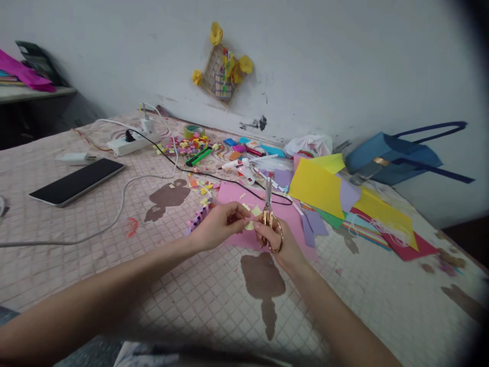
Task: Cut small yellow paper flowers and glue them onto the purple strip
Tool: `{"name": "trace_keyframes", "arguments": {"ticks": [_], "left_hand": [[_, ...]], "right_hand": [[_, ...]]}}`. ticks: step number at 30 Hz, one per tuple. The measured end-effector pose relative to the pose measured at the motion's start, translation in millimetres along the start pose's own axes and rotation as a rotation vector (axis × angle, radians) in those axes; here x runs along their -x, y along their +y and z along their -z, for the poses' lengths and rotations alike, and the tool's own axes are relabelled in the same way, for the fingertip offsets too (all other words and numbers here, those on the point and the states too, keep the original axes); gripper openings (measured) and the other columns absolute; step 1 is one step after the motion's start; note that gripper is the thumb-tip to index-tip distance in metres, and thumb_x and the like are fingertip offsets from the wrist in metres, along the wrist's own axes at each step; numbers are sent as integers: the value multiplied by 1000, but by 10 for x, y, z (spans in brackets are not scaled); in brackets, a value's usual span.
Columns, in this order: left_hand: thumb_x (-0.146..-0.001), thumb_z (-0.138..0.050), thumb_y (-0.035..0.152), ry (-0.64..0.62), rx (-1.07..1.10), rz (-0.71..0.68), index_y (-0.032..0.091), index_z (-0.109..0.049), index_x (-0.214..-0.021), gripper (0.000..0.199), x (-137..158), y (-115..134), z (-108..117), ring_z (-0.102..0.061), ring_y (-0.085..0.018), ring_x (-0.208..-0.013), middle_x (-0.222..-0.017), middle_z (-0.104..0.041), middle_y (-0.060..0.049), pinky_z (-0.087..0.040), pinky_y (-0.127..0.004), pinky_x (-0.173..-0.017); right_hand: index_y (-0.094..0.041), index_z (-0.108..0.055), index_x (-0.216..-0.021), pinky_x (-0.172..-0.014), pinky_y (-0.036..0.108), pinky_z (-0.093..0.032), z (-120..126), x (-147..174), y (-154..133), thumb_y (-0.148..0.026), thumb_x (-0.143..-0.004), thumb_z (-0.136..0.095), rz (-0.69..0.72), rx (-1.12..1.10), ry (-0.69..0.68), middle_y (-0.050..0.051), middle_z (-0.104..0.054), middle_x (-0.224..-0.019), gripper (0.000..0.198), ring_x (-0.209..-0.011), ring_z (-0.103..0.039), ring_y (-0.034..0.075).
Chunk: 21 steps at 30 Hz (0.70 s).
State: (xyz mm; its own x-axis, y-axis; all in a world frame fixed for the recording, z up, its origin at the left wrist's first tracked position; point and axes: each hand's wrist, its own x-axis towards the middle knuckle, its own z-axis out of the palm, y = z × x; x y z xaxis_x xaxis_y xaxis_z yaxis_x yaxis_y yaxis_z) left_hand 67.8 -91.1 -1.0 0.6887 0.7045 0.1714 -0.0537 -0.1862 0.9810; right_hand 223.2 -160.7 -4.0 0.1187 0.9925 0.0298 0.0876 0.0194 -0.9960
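Note:
My left hand [228, 223] pinches a small pale yellow paper piece [249, 225] over a pink sheet [229, 196]. Gold-handled scissors [268, 201] hang on the fingers of my right hand [278, 239], their blades pointing up and away from me. The thumb and fingertips of that hand also meet at the yellow paper's right edge. More pale yellow scraps lie on the pink sheet just behind the fingers. Beside my left wrist is a purple strip with dark marks [198, 218].
A white glue gun [246, 169] with a black cord lies behind the hands, near a green cutter [198, 157]. Coloured sheets [317, 186] and a blue bag [393, 155] are on the right. A tablet [78, 181], white cable and power strip [133, 144] occupy the left.

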Motion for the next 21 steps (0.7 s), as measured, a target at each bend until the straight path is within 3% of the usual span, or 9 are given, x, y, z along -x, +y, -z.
{"name": "trace_keyframes", "arguments": {"ticks": [5, 12, 21], "left_hand": [[-78, -57, 27, 24, 38, 38, 12, -54, -90, 20, -14, 9, 5, -54, -9, -62, -76, -58, -3, -45, -24, -59], [-72, -65, 27, -23, 184, 269, 11, -54, -73, 20, -19, 23, -2, -54, -8, -56, -64, -59, -1, -43, -21, -56], [-72, -67, 26, 150, 462, 254, 12, -54, -73, 19, -67, 71, 89, -62, -11, -66, -72, -66, -5, -49, -26, -68]], "right_hand": [[-16, -53, -70, -42, 19, -33, 7, 9, -13, -26, -77, -55, 14, 55, -17, -6, -44, -51, 12, -43, -43, 7], [-16, -52, -70, -42, 19, -33, -25, 21, 7, -29, -78, -56, 29, 65, 44, -6, -45, -50, 16, -43, -43, 7], [-16, -53, -67, -40, 20, -31, -32, 65, -69, -52, -84, -43, -49, 94, -90, -6, -38, -47, 41, -39, -37, 7]]}}
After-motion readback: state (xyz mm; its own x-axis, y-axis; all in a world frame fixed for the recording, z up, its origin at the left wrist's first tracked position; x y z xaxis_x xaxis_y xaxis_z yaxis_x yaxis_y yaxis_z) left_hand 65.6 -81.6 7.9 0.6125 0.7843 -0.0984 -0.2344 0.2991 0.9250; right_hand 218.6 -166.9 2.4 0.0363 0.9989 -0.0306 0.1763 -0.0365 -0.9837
